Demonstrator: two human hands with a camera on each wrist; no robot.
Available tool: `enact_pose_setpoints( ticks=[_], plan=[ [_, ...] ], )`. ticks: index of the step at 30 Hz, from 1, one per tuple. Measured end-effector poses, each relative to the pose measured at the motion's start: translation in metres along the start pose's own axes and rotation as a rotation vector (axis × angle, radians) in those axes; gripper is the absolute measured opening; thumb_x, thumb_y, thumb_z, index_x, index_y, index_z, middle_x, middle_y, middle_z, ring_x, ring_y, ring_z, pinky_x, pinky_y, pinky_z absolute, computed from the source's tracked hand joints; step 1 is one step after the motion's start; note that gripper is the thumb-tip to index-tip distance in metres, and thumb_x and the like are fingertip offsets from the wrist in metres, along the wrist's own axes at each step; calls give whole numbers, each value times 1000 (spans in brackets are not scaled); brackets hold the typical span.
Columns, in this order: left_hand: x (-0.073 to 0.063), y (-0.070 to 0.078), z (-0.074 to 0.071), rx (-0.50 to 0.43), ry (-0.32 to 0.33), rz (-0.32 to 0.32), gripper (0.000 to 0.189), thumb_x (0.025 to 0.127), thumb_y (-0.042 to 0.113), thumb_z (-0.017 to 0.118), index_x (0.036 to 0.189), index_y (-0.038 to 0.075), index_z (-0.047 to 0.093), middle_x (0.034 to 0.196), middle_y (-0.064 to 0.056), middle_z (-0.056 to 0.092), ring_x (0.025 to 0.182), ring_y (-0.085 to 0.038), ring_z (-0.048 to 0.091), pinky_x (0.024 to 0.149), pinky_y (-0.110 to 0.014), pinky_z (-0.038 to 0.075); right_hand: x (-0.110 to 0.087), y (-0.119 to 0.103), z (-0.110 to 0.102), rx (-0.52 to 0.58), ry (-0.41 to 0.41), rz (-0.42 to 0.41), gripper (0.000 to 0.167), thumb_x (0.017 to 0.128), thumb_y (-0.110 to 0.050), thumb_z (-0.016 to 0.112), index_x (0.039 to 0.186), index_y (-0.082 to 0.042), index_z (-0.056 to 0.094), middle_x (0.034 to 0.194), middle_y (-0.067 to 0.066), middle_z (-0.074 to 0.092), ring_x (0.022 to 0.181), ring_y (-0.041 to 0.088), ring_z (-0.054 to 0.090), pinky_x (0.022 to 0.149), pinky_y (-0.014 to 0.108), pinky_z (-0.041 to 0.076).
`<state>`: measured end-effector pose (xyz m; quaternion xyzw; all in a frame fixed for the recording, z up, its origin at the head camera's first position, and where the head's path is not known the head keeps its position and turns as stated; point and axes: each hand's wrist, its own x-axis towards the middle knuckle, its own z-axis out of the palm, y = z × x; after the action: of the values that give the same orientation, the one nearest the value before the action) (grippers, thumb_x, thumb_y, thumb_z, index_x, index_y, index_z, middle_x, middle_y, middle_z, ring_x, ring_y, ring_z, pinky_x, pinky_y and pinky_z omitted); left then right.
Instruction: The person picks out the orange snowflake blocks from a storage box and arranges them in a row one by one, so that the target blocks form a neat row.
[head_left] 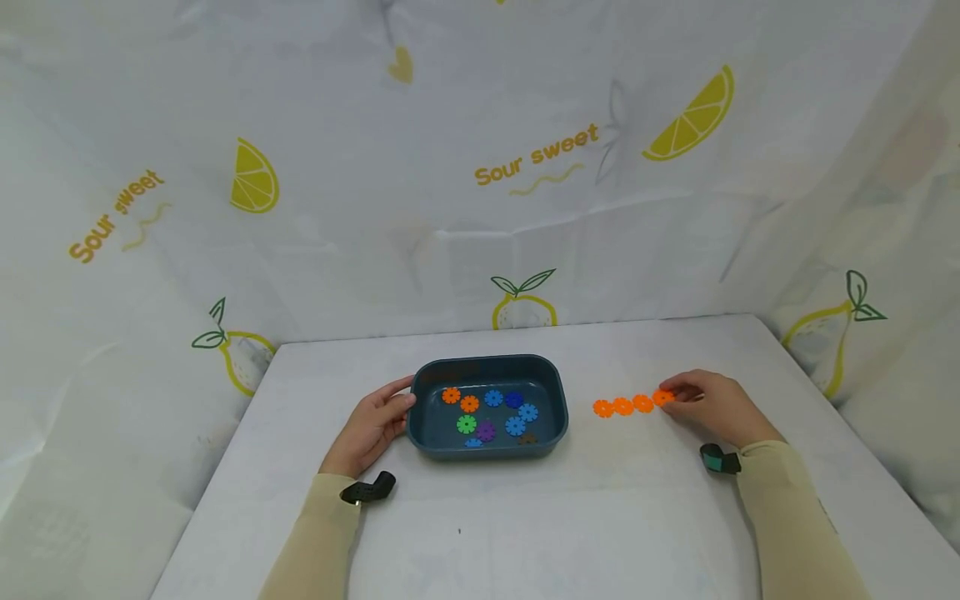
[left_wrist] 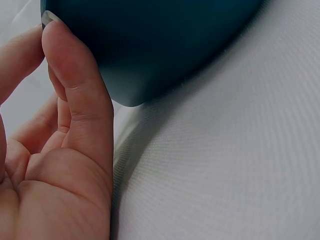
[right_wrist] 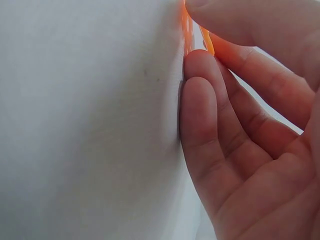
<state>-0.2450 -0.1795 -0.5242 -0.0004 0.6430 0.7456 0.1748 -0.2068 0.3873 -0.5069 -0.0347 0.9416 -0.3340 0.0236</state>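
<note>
At its left end, a dark teal rectangular tray [head_left: 489,453] is held by my left hand [head_left: 372,427], thumb and fingers at the wall and rim. The left wrist view shows the thumb [left_wrist: 75,75] against the tray's dark side [left_wrist: 150,45]. To the right of the tray, several orange notched plastic discs [head_left: 623,407] form a short row on the table. My right hand [head_left: 716,407] pinches the orange disc at the row's right end [head_left: 663,397]. From the right wrist, orange edges [right_wrist: 187,30] show between thumb and fingers, partly hidden by them.
Inside the tray lie loose notched discs, among them orange [head_left: 451,396], green [head_left: 467,424], purple [head_left: 486,431] and blue [head_left: 515,426] ones. A white cloth covers the table [head_left: 570,533]. Behind it hangs a white lemon-print sheet [head_left: 360,250].
</note>
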Motion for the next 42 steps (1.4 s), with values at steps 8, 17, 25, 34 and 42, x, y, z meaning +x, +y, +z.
enact_pose_setpoints(
  ticks=[8, 17, 25, 34, 42],
  plan=[
    [-3, 0, -3, -11, 18, -10, 58, 106, 22, 72, 160, 16, 51, 110, 0, 69, 85, -10, 63, 76, -20, 58, 2, -3, 2, 2, -11, -2, 37, 97, -32, 83, 127, -11, 77, 114, 7, 75, 104, 21, 65, 82, 25, 53],
    [-6, -1, -8, -11, 23, -11, 59, 106, 24, 72, 160, 16, 51, 109, 1, 69, 85, -9, 62, 77, -19, 57, 6, -4, 5, 0, -26, -9, 36, 98, -33, 82, 126, -12, 77, 116, 7, 73, 104, 21, 65, 83, 26, 53],
    [-9, 0, -12, -19, 34, -10, 57, 107, 23, 71, 160, 17, 52, 111, 0, 69, 85, -9, 63, 76, -19, 57, 9, -7, 8, -6, -28, -14, 34, 98, -30, 81, 127, -11, 76, 117, 8, 74, 104, 22, 65, 84, 29, 54],
    [-9, 2, -16, -24, 23, 3, 60, 106, 24, 73, 160, 16, 51, 107, 1, 70, 83, -10, 63, 76, -20, 58, 13, -11, 6, -2, -41, -26, 39, 99, -33, 80, 130, -10, 75, 120, 11, 74, 106, 23, 66, 86, 32, 54],
    [2, 0, -4, 24, -8, 14, 61, 105, 28, 74, 161, 17, 51, 106, 3, 67, 86, -10, 60, 76, -20, 56, 8, -31, -1, -24, -26, -83, 43, 102, -37, 77, 136, -10, 73, 120, 10, 75, 109, 28, 69, 84, 29, 56]
  ],
)
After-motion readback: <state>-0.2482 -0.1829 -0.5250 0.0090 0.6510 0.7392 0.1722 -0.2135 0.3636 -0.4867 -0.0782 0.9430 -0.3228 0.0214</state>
